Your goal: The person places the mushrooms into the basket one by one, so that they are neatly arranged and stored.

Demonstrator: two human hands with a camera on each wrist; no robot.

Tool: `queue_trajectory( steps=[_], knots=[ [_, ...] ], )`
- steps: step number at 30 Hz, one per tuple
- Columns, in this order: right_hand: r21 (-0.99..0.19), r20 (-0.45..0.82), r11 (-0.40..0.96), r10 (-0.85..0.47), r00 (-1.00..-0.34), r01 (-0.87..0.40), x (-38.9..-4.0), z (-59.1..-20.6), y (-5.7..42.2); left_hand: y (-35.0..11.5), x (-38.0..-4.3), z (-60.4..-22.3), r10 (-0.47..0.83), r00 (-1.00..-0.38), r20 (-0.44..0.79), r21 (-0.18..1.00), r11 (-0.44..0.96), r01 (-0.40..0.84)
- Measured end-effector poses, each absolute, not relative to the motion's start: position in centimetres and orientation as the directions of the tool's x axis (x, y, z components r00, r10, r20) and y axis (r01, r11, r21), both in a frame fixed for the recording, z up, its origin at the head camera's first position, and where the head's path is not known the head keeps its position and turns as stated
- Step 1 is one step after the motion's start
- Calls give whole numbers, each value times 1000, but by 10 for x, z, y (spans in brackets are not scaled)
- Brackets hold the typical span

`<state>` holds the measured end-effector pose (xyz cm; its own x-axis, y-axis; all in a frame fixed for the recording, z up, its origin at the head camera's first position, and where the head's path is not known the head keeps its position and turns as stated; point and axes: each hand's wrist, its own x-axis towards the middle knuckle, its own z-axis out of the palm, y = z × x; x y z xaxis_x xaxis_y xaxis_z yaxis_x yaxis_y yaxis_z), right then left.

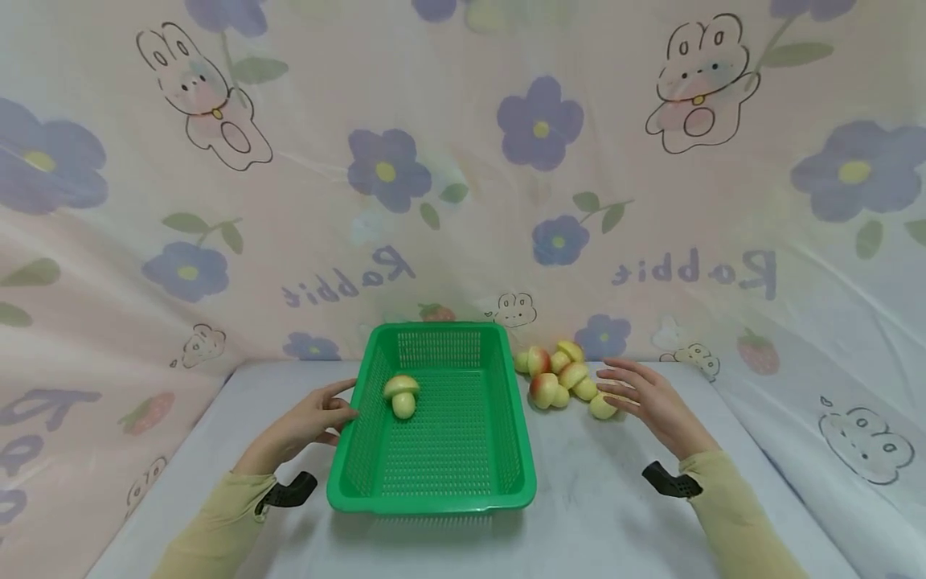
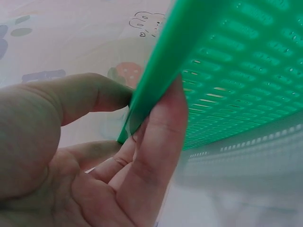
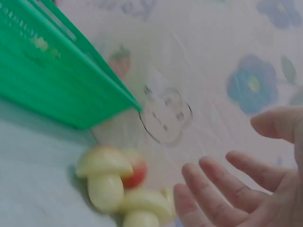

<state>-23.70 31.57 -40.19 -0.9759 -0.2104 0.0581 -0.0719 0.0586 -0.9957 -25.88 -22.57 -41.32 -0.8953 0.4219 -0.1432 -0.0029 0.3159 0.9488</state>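
Mushrooms [image 1: 544,390]: 1 in basket [image 1: 434,505]
My L hand [image 1: 307,422]: clamped on rim
My R hand [image 1: 654,406]: fingers apart, nr rest
Pick-up: prob. current step; next needs pinch

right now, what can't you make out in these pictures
Head view: part of the yellow piece nearest the right hand, behind that hand.
Left wrist view: the mushroom inside the basket, hidden by the basket.
Right wrist view: the lowest mushroom, cut by the bottom edge; the lettering, blurred.
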Motion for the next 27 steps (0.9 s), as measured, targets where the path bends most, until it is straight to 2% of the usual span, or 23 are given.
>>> queue_trajectory(
  steps=[8, 15, 20, 27],
  knots=[
    [-997, 47, 51, -121, -991, -54, -232, -419, 357, -228, -256, -421, 411, -900, -147, 965, 260, -39],
    [-991, 7, 131, -62, -998, -15, -235, -437, 382, -228, -263, -422, 463, -872, -161, 977, 198, -75],
    [-983, -38, 179, -26, -999, 32, -242, -451, 391, -230, -267, -421, 503, -850, -153, 982, 175, -73],
    [-982, -97, 165, -26, -995, 91, -253, -461, 389, -234, -269, -421, 501, -852, -149, 982, 176, -69]
  ],
)
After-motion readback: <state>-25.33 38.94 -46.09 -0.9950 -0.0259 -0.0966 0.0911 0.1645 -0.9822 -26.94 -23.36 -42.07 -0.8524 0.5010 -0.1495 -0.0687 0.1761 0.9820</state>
